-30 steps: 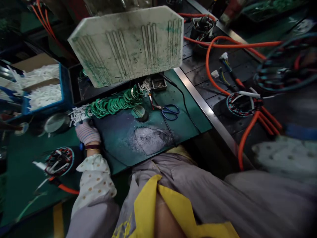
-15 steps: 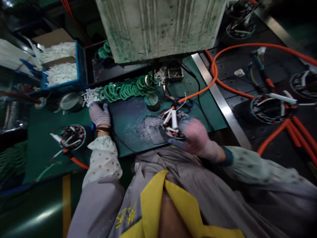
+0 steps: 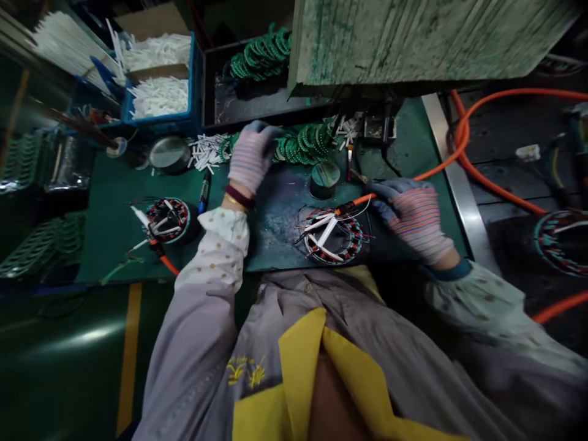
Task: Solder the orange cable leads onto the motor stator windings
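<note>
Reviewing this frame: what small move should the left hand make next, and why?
Perhaps the left hand should close on one of the green curved pieces: its fingers are at their row, and the wire-wound part sits nearby.

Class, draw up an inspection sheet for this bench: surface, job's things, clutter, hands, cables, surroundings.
Surface: green table, scuffed near its middle.
Job's things: wire coil at front centre; second coil at left; green rings further back.
Clutter: marker, brush, round tub, loose white tubes.
Hands: left hand at the green rings, right hand over an orange cable; grips unclear.
Cables: orange cable leads from each coil.
Surroundings: blue box holding tubes; pale board behind.
</note>
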### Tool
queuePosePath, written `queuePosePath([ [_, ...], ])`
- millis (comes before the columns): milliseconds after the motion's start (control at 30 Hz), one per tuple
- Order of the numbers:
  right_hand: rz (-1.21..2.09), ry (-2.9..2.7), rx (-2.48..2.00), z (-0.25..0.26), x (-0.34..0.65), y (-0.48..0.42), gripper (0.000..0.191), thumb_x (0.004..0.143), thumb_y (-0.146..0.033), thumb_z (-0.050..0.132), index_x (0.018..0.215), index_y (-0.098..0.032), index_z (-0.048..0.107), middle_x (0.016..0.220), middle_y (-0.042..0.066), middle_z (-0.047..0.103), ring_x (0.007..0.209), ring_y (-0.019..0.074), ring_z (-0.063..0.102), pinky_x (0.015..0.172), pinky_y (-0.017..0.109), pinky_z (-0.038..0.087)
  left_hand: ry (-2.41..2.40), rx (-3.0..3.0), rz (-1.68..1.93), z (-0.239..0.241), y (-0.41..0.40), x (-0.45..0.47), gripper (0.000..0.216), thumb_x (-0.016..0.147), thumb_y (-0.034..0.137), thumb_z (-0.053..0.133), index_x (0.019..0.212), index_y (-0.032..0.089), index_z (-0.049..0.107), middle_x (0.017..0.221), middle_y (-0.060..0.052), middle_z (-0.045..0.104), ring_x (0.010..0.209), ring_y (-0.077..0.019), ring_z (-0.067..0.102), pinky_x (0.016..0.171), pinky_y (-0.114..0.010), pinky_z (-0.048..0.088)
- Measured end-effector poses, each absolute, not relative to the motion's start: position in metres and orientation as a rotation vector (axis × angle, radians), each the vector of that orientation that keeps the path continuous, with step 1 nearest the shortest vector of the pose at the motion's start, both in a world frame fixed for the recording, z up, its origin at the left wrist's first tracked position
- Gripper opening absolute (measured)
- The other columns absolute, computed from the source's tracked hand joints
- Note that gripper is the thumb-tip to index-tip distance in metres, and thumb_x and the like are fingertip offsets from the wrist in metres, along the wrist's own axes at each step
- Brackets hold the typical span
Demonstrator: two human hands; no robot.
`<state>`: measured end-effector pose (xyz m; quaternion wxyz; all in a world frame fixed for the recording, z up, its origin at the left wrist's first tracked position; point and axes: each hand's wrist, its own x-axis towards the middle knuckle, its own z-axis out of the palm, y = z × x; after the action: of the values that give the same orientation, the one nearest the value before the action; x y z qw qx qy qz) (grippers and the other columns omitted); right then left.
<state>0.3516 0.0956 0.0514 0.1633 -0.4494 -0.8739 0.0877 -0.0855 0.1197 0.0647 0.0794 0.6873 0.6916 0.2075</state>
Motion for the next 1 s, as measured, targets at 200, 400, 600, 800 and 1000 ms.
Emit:
queuePosePath([
  [200, 0.214, -2.444, -1.139, 0.05, 0.367, 0.051, 0.064, 0.125, -0.064, 0.048, 0.112, -0.023, 0.095, 0.092, 0.015, 0.089, 0.077, 0.0297, 0.075, 0.075, 0.042, 0.043, 1.896, 2.165, 0.418, 0.057, 0.191, -0.042, 0.024, 0.116, 0.009, 0.071, 0.13, 0.021, 0.085, 0.158, -0.007, 0.082, 0.153, -0.0241, 0.065, 0.144, -0.045, 0.047],
  [400, 0.218, -2.464, -1.357, 0.051, 0.382, -0.007, 0.048, 0.122, -0.049, 0.054, 0.115, -0.024, 0.094, 0.093, 0.014, 0.088, 0.076, 0.029, 0.076, 0.071, 0.039, 0.044, 1.904, 2.14, 0.582, 0.053, 0.179, -0.051, 0.033, 0.113, 0.006, 0.077, 0.137, 0.026, 0.084, 0.163, -0.004, 0.08, 0.156, -0.0214, 0.058, 0.15, -0.054, 0.037],
  [600, 0.293, -2.485, -1.329, 0.037, 0.374, 0.015, 0.052, 0.121, -0.055, 0.054, 0.124, -0.024, 0.096, 0.098, 0.014, 0.091, 0.084, 0.0313, 0.079, 0.078, 0.04, 0.049, 1.612, 2.287, 0.637, 0.069, 0.103, -0.037, 0.02, 0.109, 0.03, 0.085, 0.127, 0.033, 0.093, 0.148, -0.008, 0.084, 0.153, -0.0401, 0.071, 0.137, -0.068, 0.053],
  [800, 0.379, -2.486, -1.209, 0.055, 0.358, 0.018, 0.046, 0.121, -0.048, 0.06, 0.144, -0.025, 0.093, 0.122, 0.015, 0.095, 0.105, 0.0345, 0.086, 0.086, 0.042, 0.056, 1.358, 2.348, 0.418, 0.089, 0.091, -0.001, 0.039, 0.108, 0.023, 0.075, 0.14, 0.038, 0.091, 0.156, -0.003, 0.083, 0.158, -0.0425, 0.073, 0.132, -0.069, 0.059],
  [1000, 0.304, -2.528, -1.294, 0.072, 0.348, 0.015, 0.047, 0.119, -0.052, 0.061, 0.14, -0.025, 0.093, 0.116, 0.017, 0.092, 0.094, 0.0335, 0.079, 0.077, 0.043, 0.043, 1.389, 2.516, 0.38, 0.127, 0.032, 0.001, 0.043, 0.123, 0.042, 0.068, 0.163, 0.037, 0.084, 0.158, -0.012, 0.081, 0.149, -0.0449, 0.074, 0.128, -0.066, 0.061],
])
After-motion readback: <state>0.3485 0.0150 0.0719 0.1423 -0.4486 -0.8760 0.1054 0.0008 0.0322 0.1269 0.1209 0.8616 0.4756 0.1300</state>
